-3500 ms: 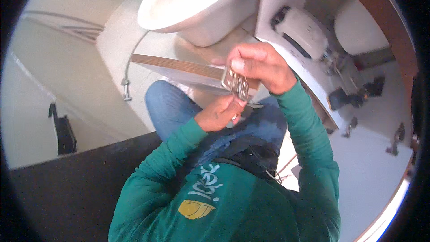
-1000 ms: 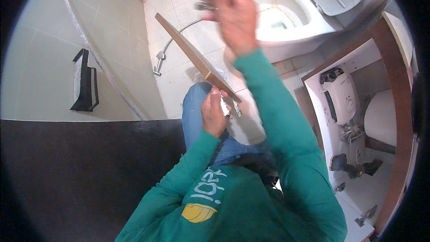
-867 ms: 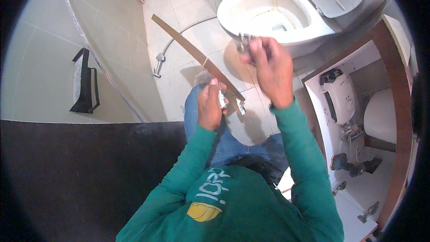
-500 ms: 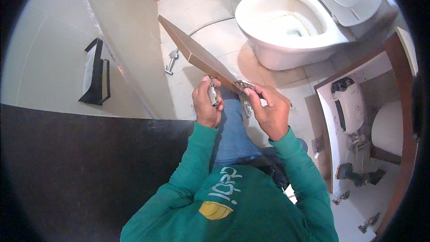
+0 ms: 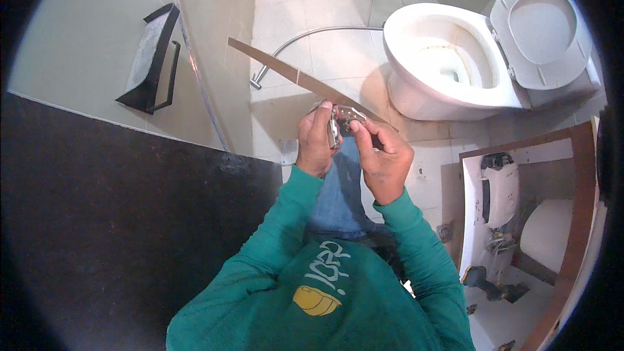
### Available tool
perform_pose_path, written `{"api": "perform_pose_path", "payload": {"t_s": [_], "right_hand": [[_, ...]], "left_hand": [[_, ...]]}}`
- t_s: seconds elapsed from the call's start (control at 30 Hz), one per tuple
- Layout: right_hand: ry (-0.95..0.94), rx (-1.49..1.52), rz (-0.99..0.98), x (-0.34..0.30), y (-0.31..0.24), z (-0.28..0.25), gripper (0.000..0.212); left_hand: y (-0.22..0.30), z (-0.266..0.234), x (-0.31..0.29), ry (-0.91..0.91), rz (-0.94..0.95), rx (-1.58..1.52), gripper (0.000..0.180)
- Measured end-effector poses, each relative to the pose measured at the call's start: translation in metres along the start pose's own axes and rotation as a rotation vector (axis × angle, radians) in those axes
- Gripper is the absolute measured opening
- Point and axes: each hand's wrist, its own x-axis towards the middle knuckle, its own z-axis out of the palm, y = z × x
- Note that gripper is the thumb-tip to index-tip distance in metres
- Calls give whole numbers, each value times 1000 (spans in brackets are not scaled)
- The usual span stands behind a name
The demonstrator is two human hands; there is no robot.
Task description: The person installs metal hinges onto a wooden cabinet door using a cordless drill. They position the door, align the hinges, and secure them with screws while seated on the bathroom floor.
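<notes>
My left hand (image 5: 314, 143) is closed on a silver metal cabinet hinge (image 5: 334, 131), gripped between thumb and fingers. My right hand (image 5: 388, 159) pinches a second cabinet hinge (image 5: 351, 116), with the thumb on its face. Both metal pieces are close together in front of me; whether they touch I cannot tell. Just beyond my hands stands a thin brown board (image 5: 286, 71), seen nearly edge-on. Its near end is partly hidden behind my right hand.
A white toilet (image 5: 442, 101) with its lid raised stands at the far right. An open cabinet (image 5: 582, 182) at right holds a white device (image 5: 504, 195) and a yellow-and-black cordless drill (image 5: 484, 283). A hose with a metal sprayer (image 5: 256, 82) lies beyond the board. A dark counter (image 5: 130, 234) is at left.
My hands have come closer together, bringing the two hinges side by side. The right-hand hinge has turned. My view has shifted, and the board now shows more edge-on.
</notes>
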Motion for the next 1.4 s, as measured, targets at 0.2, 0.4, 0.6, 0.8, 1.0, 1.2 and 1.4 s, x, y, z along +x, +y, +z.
{"api": "perform_pose_path", "payload": {"t_s": [0.2, 0.4, 0.6, 0.8, 1.0, 1.2, 1.4], "right_hand": [[-95, 156, 273, 2, -10, -1, 19], [-79, -4, 108, 4, -8, -12, 21], [38, -150, -207, 10, -2, -6, 20], [-33, -164, -318, 4, 8, 1, 23], [-75, 6, 24, 7, 15, 6, 20], [-80, 320, 386, 19, 5, 1, 24], [-65, 513, 568, 30, 14, 0, 26]], "left_hand": [[5, 0, 2, -35, -11, -35, 39], [1, 5, 3, 11, 52, -23, 39], [-2, -3, 6, -22, 46, 17, 40], [5, 1, 7, -27, 79, 29, 37], [10, 9, 15, -51, 51, -12, 37], [17, 17, 25, -19, 64, -10, 38], [20, 28, 24, -11, 47, 7, 38]]}}
